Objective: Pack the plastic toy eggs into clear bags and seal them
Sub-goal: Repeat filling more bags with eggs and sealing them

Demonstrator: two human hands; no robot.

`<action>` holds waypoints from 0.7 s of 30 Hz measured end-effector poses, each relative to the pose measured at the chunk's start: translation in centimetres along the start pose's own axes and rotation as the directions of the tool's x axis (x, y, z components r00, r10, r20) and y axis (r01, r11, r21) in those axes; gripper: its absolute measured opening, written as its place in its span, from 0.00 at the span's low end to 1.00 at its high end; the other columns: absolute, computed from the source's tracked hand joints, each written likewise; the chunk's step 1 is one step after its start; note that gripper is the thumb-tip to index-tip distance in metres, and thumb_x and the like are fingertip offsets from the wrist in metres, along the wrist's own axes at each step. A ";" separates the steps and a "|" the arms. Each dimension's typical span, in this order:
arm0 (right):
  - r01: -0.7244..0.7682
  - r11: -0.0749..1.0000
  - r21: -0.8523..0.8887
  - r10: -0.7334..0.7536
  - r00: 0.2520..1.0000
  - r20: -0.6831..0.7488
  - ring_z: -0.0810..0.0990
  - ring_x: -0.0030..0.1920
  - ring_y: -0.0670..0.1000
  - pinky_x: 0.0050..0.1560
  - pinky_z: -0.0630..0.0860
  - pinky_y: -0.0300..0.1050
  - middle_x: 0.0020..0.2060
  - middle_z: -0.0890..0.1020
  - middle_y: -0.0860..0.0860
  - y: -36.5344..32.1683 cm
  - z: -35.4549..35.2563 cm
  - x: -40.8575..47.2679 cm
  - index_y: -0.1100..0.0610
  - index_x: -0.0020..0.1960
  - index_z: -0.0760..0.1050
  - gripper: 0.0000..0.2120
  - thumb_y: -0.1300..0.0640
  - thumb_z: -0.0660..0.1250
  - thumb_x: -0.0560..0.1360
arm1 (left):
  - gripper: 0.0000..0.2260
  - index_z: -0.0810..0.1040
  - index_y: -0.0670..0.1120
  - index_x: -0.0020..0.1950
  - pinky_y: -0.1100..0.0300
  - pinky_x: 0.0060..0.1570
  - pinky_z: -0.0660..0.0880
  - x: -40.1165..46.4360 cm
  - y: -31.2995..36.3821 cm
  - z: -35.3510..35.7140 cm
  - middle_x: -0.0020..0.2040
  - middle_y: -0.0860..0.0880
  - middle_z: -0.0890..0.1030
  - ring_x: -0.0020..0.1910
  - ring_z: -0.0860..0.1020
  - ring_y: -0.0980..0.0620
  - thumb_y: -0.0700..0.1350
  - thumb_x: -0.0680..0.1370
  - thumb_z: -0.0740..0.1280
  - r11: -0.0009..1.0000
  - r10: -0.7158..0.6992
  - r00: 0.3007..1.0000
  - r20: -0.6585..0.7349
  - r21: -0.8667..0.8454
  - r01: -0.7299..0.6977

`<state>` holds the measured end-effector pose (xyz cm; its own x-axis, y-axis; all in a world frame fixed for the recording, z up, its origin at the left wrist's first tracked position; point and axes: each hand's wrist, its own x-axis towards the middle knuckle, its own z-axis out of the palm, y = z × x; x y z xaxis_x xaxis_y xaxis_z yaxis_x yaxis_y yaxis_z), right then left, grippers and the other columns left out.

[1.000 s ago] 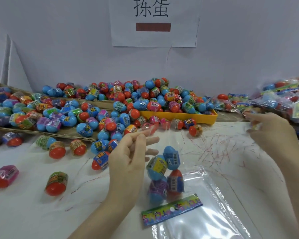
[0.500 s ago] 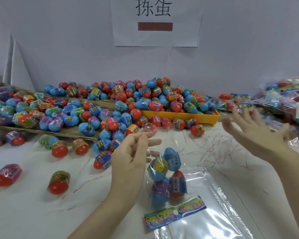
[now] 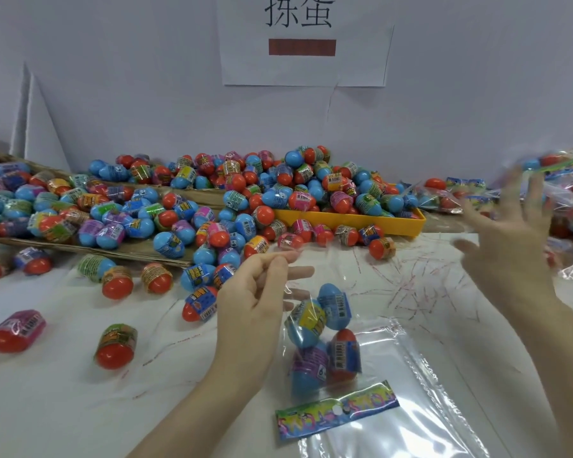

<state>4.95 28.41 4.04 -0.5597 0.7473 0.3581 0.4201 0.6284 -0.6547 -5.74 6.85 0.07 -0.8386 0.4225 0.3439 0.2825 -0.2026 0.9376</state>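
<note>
White tabletop (image 3: 63, 408) at centre: my left hand (image 3: 255, 305) pinches a clear bag (image 3: 325, 342) of toy eggs; my right hand (image 3: 510, 239), blurred at upper right, spreads empty.

I see my left hand (image 3: 255, 302) raised at the centre, pinching the top of a clear bag (image 3: 315, 285) that hangs just to its right with four eggs (image 3: 321, 338) inside. Below it a header card (image 3: 336, 409) lies on a stack of flat bags (image 3: 411, 408) on the table (image 3: 47, 408). Behind, loose eggs (image 3: 179, 209) spread over cardboard and fill a tray (image 3: 351, 219). My right hand (image 3: 510, 239) is spread near the packed bags (image 3: 563, 193) at far right.
</note>
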 end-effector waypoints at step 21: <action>-0.260 0.750 0.608 -0.293 0.694 0.658 0.83 0.37 0.48 0.36 0.77 0.35 0.39 0.85 0.53 -3.7 5.1 -2.5 0.54 0.41 0.84 0.09 0.54 0.68 0.64 | 0.24 0.77 0.49 0.51 0.67 0.35 0.78 1.9 -0.3 -1.4 0.43 0.54 0.85 0.39 0.83 0.55 0.61 0.62 0.69 0.917 -0.359 0.928 0.100 -0.146 0.371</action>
<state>1.13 23.09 2.20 -0.9813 0.1923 0.0022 0.0264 0.1462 -0.9889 -8.06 6.48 0.41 -0.8330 0.5531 -0.0125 -0.1195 -0.1578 0.9802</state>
